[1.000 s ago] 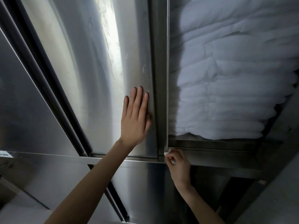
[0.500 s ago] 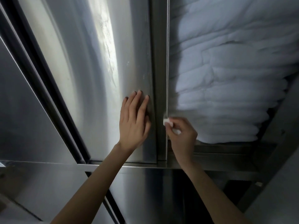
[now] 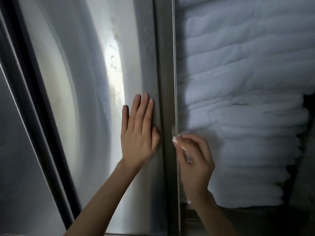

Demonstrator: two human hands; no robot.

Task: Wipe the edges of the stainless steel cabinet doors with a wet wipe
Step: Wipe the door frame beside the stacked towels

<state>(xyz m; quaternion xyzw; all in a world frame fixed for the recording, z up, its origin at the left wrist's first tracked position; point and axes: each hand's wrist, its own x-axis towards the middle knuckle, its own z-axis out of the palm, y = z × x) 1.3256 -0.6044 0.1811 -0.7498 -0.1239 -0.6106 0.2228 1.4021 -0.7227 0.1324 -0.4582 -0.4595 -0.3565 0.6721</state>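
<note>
Here the stainless steel cabinet door fills the left and middle of the view, a broad brushed panel with a bright streak of glare running down it and a dark gap along its left side, beyond which another steel panel shows at the left edge. The door's right edge is a darker vertical strip ending in a thin bright line. To the right of that edge, the open compartment holds a tall stack of folded white towels, which takes up most of the right half and reaches nearly to the top of the view; dark space shows at its far right. The left hand lies flat on the door face just beside the right edge, fingers straight and close together, holding nothing. The right hand is curled at the same edge, a little lower, its thumb and fingertips pinched together on a small wet wipe. The white wipe sticks out from the fingertips and touches the thin bright line of the door's edge.
</note>
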